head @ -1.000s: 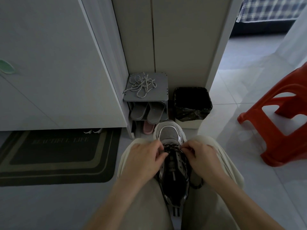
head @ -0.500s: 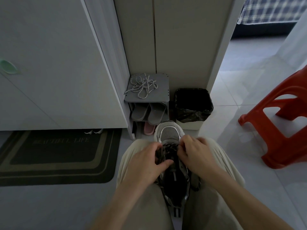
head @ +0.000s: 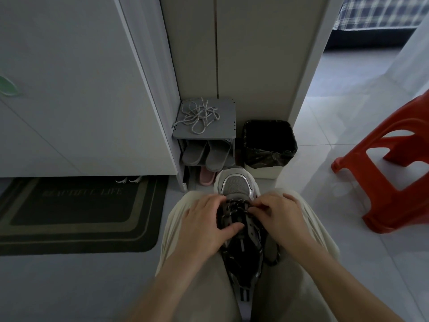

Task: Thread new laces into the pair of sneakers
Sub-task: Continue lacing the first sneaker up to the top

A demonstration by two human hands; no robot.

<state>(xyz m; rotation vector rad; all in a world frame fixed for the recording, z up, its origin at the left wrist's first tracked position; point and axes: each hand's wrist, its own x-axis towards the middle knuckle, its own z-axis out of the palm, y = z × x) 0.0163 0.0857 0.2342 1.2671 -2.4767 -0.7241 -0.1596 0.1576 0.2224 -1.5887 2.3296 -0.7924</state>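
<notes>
A: Holding the sneaker where?
B: Between the knees, toe away. Gripping its side with the left hand; pinching the lace with fingers of the right hand.
A: Handling?
B: Probably light, stiff-soled; limp lace, best pinched near the tip.

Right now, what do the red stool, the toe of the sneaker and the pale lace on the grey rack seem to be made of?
Red stool: probably moulded plastic, one glossy piece with highlights.
Sneaker: the toe looks like grey mesh with a shiny, perhaps synthetic, rim.
Pale lace: braided textile cord, speckled and matte; the fibre I cannot tell.
</notes>
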